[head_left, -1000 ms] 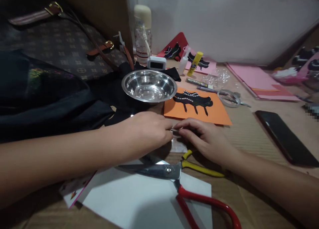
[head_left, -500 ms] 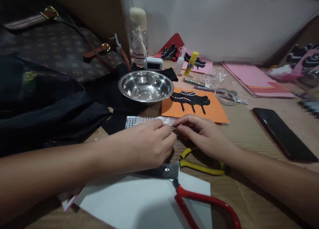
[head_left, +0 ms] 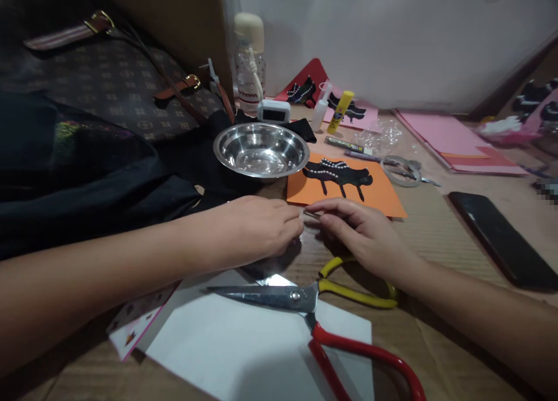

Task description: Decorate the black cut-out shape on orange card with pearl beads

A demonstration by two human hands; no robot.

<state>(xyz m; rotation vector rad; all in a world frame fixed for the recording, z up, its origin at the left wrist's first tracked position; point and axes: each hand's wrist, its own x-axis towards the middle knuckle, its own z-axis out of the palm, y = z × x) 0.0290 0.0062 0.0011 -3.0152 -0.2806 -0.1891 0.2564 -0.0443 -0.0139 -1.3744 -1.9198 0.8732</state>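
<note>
My right hand (head_left: 360,229) pinches thin metal tweezers (head_left: 312,214) between thumb and fingers, their tips pointing left. Just left of them, my left hand (head_left: 265,226) is closed, palm down; what it may hold is hidden beneath it. Behind both hands lies an orange card (head_left: 383,200) with a black shape (head_left: 349,179) bearing rows of pearl beads. A steel bowl (head_left: 261,151) with small beads inside stands behind my left hand. In front, scissors (head_left: 283,297) with red and yellow handles rest partly on white paper (head_left: 244,346).
At the right lies a black phone (head_left: 501,238). Behind the card are a pen (head_left: 349,146), a tape roll (head_left: 401,171), a glue stick (head_left: 340,112) and a squeeze bottle (head_left: 321,107). Dark cloth (head_left: 96,174) and a bag (head_left: 131,87) fill the left; pink sheets (head_left: 444,133) lie far right.
My left hand has shifted slightly and flattened, and the silver bead sheet beside it is now out of sight. More of the scissor blades shows. The whole view has moved slightly.
</note>
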